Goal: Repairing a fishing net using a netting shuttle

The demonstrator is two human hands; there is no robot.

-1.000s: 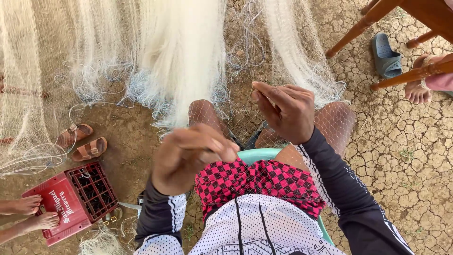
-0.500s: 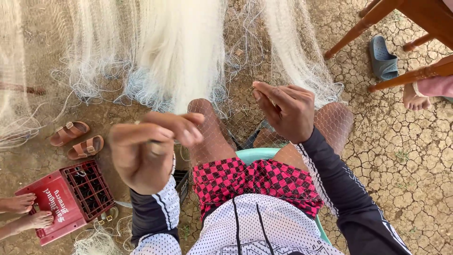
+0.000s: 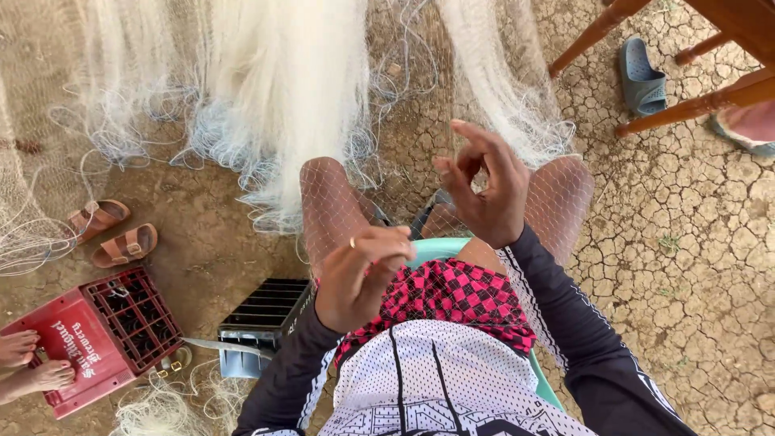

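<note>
Seated on a pale green plastic chair point(image 3: 440, 246), knees apart; all places below taken from that chair.

Fishing net point(image 3: 282, 89): fine white mesh, bunched in thick hanks on the cracked dry ground point(image 3: 686, 242) ahead of the chair, one thin layer drawn back over both knees and the lap.

Left hand point(image 3: 363, 274): just in front of the chair seat, over the left thigh. Fingers curled closed, tips pinched together on something small; too fine to identify, probably a strand or mesh of the net.

Right hand point(image 3: 484, 190): raised ahead of the chair, between the knees. Fingers half open and spread, thumb toward forefinger; cannot tell whether a thread is held.

Handling judgement: very light, limp, no stiffness; snags readily on fingers and on itself, single filaments likely to cut or break under a sharp pull. Best taken by pinching one mesh or knot between fingertips, or gathered as a bundle.

Left of chair: red plastic crate point(image 3: 89, 339), dark slatted crate point(image 3: 262, 311), pair of brown sandals point(image 3: 113, 234). Another person's bare feet point(image 3: 28, 363) beside the red crate. Far right ahead: wooden chair legs point(image 3: 646, 73), blue slipper point(image 3: 642, 77).
</note>
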